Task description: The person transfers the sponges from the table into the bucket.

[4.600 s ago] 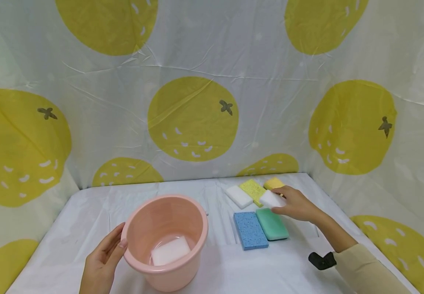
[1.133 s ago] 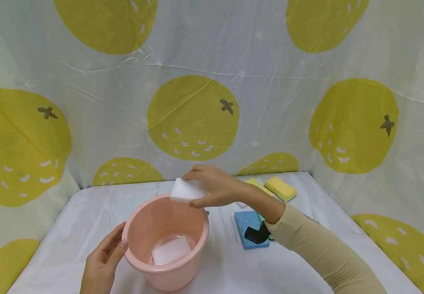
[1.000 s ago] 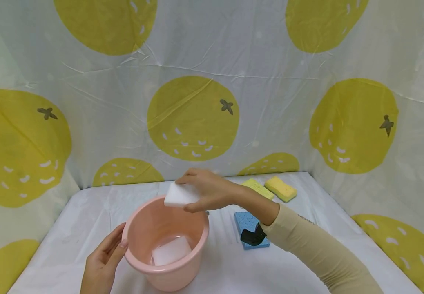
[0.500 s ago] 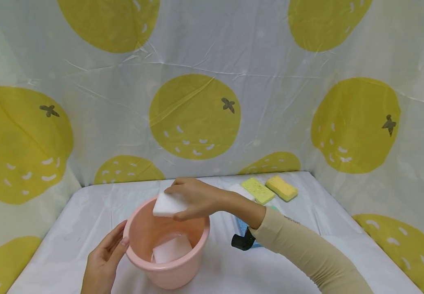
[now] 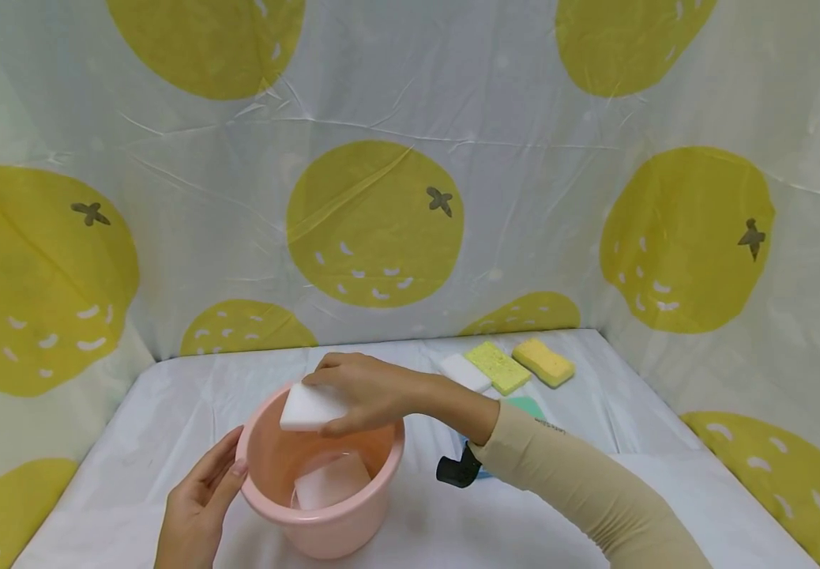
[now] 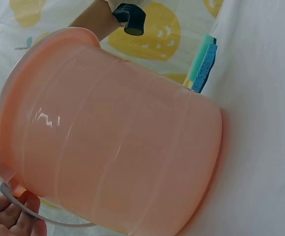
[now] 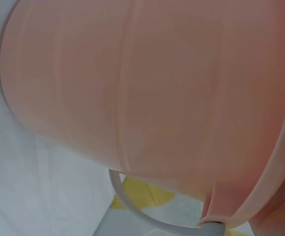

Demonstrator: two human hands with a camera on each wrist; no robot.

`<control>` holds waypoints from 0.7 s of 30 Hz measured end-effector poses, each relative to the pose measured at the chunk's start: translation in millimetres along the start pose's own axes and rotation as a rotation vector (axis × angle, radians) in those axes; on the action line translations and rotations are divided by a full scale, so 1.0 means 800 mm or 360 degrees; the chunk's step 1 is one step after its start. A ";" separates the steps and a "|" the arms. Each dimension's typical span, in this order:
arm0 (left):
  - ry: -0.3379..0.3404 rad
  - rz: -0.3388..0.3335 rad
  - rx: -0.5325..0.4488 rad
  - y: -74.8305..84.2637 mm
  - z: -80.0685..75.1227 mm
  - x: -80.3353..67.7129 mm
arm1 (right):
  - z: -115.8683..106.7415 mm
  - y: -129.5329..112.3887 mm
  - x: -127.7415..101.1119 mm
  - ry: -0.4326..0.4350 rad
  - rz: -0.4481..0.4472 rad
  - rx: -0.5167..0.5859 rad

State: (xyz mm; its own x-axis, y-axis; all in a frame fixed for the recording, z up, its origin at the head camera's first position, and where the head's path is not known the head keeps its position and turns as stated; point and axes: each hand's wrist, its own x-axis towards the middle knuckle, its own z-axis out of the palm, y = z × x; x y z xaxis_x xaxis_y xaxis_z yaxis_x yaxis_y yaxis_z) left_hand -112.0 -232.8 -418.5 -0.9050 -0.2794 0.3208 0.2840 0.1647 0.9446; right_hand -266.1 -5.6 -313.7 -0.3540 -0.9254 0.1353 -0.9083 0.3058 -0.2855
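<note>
We hold a white sponge (image 5: 308, 407) pinched in our right hand (image 5: 363, 390), just over the mouth of the pink bucket (image 5: 325, 518). Our left hand (image 5: 197, 506) rests with straight fingers against the bucket's side. Another white block (image 5: 332, 480) lies at the bucket's bottom. Yellow sponges (image 5: 520, 365) sit well apart on the table (image 5: 168, 395).

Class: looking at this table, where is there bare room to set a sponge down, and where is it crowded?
Bare white table cover lies left of the pink plastic bucket and along the far edge. Crowded: the right rear, with white, lime and yellow sponges.
</note>
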 end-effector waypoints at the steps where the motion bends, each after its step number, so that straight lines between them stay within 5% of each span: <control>1: 0.0003 -0.0011 0.0012 0.001 0.000 0.000 | 0.000 -0.001 0.001 -0.0006 -0.0005 -0.0001; 21: -0.0009 0.0029 -0.0048 -0.004 -0.002 0.000 | -0.006 0.011 -0.010 0.0027 -0.0068 -0.0098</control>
State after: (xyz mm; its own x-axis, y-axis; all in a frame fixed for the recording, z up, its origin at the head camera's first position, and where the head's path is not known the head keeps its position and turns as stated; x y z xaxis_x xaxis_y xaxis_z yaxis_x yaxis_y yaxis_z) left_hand -112.7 -235.1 -421.4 -0.9013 -0.2713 0.3376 0.3097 0.1411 0.9403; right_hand -272.6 5.5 -312.5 -0.3181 -0.9341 0.1621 -0.9344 0.2800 -0.2202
